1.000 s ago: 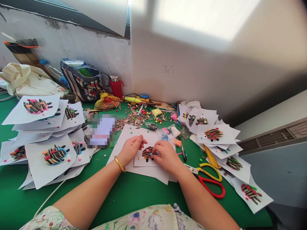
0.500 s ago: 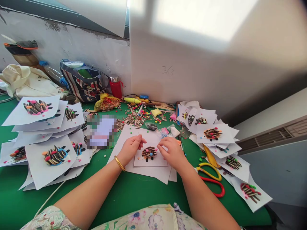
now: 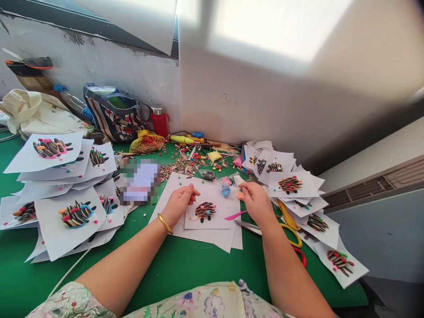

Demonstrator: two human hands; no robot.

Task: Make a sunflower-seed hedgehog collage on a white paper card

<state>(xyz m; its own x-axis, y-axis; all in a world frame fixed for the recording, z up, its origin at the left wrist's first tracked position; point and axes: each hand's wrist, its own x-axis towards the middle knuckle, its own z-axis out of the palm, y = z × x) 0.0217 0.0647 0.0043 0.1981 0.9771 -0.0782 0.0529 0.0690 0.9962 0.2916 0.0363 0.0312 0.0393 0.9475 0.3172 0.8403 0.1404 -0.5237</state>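
A white card (image 3: 192, 223) lies on larger white sheets, bearing a hedgehog picture (image 3: 205, 211) made of striped sunflower seeds with pink and blue clay balls. Left of it, my left hand (image 3: 182, 201) rests over the sheets, fingers curled and pressed together; what they hold, if anything, is hidden. My right hand (image 3: 257, 202) is beyond the card's right edge, thumb and fingertips pinched beside orange clay (image 3: 240, 195); I cannot make out anything between them. Blue clay (image 3: 225, 191) and a pink plastic clay tool (image 3: 236, 215) lie between the card and this hand.
Scissors (image 3: 247, 226) lie partly under my right forearm. Stacks of finished cards stand at left (image 3: 71, 238) and right (image 3: 294, 194). Loose sunflower seeds (image 3: 182, 163), a phone-like blurred object (image 3: 141, 183), a red flask (image 3: 159, 121) and a striped bag (image 3: 114, 112) sit farther back.
My right hand has moved right, away from the hedgehog card, uncovering the blue clay, the pink tool and the scissor blades. My left hand has stayed nearly in place.
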